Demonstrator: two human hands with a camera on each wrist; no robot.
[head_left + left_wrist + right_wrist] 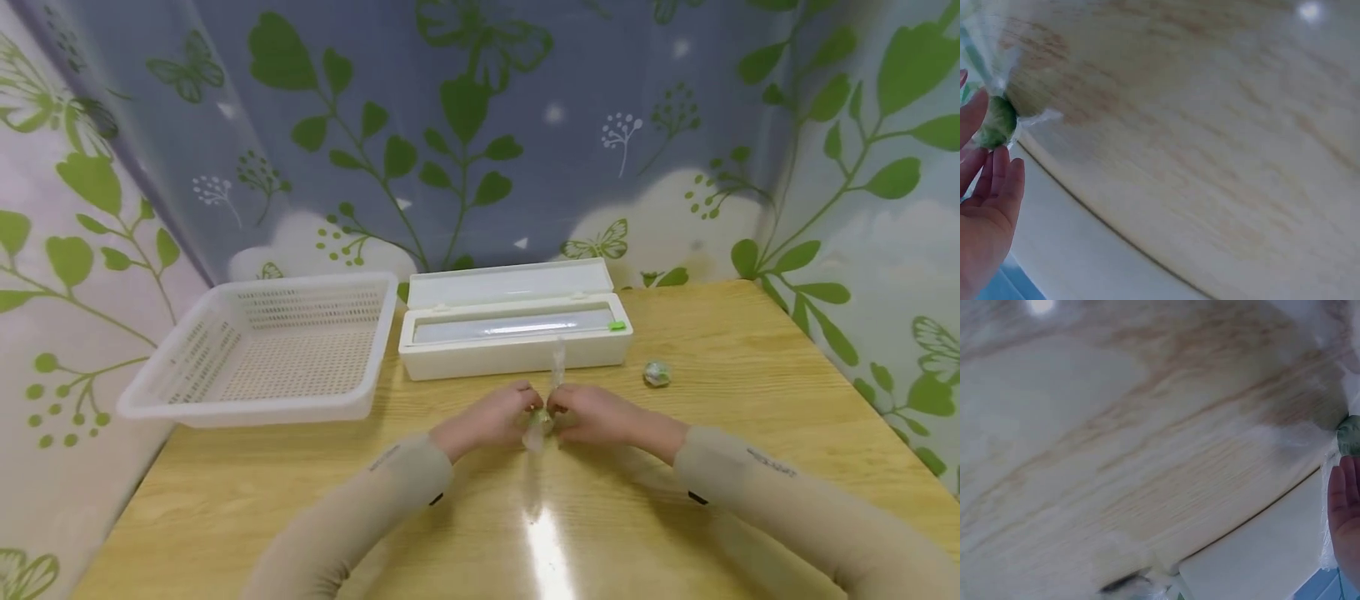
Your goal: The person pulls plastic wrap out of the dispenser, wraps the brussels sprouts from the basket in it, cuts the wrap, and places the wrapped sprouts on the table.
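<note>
Between both hands, just above the table, is a small round green ball (543, 422) wrapped loosely in clear plastic film (558, 360). My left hand (493, 415) pinches it from the left, its fingertips against the film. In the left wrist view the ball (999, 122) looks pale-veined and leafy; its exact kind is unclear. From the right, my right hand (597, 415) grips the film with bent fingers. Only the edge of the ball (1349, 436) and part of that hand (1349, 519) show in the right wrist view. Loose film ends stick out toward the back and front.
Behind the hands stands a white cling film box (517, 358), its lid (510, 283) raised, with a green tab (617, 326) at its right. A white plastic basket (360, 400) sits to the left. Another film-wrapped ball (656, 373) lies right of the box on the wooden table (750, 367).
</note>
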